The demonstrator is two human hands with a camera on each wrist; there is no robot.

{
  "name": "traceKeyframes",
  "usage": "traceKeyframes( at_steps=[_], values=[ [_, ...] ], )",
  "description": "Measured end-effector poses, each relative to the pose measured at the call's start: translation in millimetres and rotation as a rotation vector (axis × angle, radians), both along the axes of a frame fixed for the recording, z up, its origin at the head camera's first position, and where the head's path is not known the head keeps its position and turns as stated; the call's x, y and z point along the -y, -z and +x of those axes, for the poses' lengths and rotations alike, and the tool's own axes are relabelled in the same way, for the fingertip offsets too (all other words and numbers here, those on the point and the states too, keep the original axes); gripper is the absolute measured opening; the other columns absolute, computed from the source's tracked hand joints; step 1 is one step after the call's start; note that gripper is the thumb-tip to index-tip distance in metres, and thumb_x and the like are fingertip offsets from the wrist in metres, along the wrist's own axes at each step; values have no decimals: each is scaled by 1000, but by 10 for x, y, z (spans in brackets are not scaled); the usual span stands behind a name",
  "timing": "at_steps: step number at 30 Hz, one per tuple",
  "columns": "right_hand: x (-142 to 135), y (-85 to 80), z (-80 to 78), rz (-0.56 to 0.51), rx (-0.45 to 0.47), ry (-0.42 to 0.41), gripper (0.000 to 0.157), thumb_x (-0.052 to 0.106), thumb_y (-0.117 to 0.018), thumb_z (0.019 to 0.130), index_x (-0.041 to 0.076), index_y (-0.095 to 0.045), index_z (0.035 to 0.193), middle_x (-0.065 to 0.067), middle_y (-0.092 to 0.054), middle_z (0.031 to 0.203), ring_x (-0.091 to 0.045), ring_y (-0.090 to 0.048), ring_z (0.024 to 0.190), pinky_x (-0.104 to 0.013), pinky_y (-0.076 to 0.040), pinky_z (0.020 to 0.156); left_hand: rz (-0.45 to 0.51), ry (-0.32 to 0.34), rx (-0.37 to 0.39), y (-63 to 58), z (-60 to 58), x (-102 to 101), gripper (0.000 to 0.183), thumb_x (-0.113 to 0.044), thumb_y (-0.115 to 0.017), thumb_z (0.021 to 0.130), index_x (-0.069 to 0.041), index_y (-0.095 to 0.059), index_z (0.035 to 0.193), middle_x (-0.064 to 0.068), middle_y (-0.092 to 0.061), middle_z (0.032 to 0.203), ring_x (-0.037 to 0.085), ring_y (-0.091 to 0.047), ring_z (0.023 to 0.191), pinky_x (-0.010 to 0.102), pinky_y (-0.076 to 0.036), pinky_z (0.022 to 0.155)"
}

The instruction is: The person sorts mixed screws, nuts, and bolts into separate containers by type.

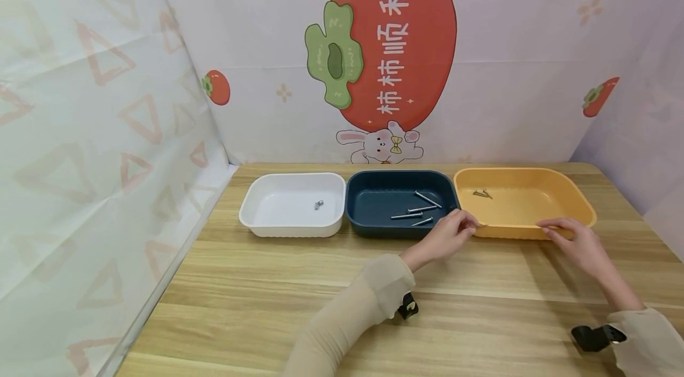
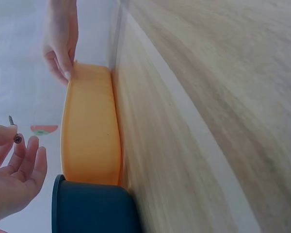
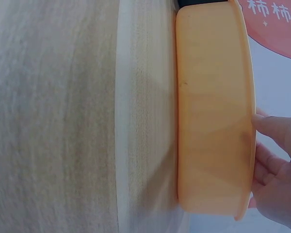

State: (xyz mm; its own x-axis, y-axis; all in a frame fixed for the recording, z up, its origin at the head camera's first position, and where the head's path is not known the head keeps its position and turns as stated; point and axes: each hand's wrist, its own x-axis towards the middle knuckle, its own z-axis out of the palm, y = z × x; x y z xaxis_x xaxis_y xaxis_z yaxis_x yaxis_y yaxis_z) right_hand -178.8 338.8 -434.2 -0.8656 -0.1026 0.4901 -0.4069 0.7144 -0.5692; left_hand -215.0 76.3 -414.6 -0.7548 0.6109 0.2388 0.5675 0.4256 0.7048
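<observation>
Between thumb and fingertips my left hand [image 1: 446,237] pinches a small screw [image 2: 17,139], its cross-slotted head showing in the left wrist view. In the head view that hand is over the near left corner of the yellow tray [image 1: 513,232]. My right hand [image 1: 583,248] grips the tray's near rim toward the right, thumb on the outer wall and fingers over the edge, as the right wrist view shows. Several small brassy screws [image 1: 483,193] lie inside the yellow tray at its left. Left of it, the dark blue tray [image 1: 374,228] holds several long silver bolts [image 1: 407,216].
A white tray [image 1: 291,231] with a few small metal pieces [image 1: 319,205] stands left of the blue one. All three trays line up along the back of the wooden table [image 1: 240,306]. Printed cloth [image 1: 267,38] hangs behind and at the sides.
</observation>
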Motion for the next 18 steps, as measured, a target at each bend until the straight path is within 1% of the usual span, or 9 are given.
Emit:
traceKeyframes(
  at_steps=[6,10,11,14,16,17,18],
  values=[
    [5,2,0,-7,-2,-6,10,3,-56,85,-5,-61,89,38,-42,89,23,-34,87,-5,-27,67,28,-46,29,-4,-32,-86,13,-9,-50,90,-6,-57,100,-2,-49,86,2,-44,75,6,-35,66],
    [-8,38,-14,-37,0,-6,9,4,-56,85,-2,-62,88,36,-44,89,22,-35,87,-5,-27,68,26,-67,4,3,-58,-141,12,-9,-50,90,-7,-57,100,-3,-48,85,2,-44,74,6,-34,65],
    [-26,65,-30,-39,-11,-9,8,5,-56,85,1,-63,88,36,-44,89,23,-35,87,-4,-26,68,29,-69,-4,11,-67,-154,12,-9,-50,90,-6,-57,100,-3,-48,84,2,-43,75,5,-34,65],
    [-28,52,-30,-20,-14,-13,8,4,-56,85,0,-63,88,37,-43,89,23,-35,87,-5,-27,67,37,-80,-23,30,-93,-195,13,-9,-50,90,-7,-58,100,-3,-48,84,2,-43,75,5,-33,65],
    [-37,59,-35,-15,-12,-11,8,4,-56,85,0,-63,89,37,-43,90,23,-34,87,-5,-28,67,43,-93,-22,40,-109,-223,13,-9,-50,90,-7,-58,100,-3,-48,83,2,-43,74,5,-33,65],
    [-49,79,-44,-12,-17,-4,8,4,-56,85,2,-63,89,38,-43,89,23,-34,87,-4,-27,68,46,-101,-18,42,-116,-235,13,-9,-50,90,-7,-58,100,-4,-47,83,2,-43,74,5,-33,65],
    [-50,81,-44,-6,-13,5,8,4,-57,85,0,-62,89,37,-43,89,23,-34,87,-4,-27,68,48,-110,-14,42,-123,-248,13,-9,-50,90,-7,-58,100,-4,-47,82,2,-42,74,6,-33,64]
  ],
)
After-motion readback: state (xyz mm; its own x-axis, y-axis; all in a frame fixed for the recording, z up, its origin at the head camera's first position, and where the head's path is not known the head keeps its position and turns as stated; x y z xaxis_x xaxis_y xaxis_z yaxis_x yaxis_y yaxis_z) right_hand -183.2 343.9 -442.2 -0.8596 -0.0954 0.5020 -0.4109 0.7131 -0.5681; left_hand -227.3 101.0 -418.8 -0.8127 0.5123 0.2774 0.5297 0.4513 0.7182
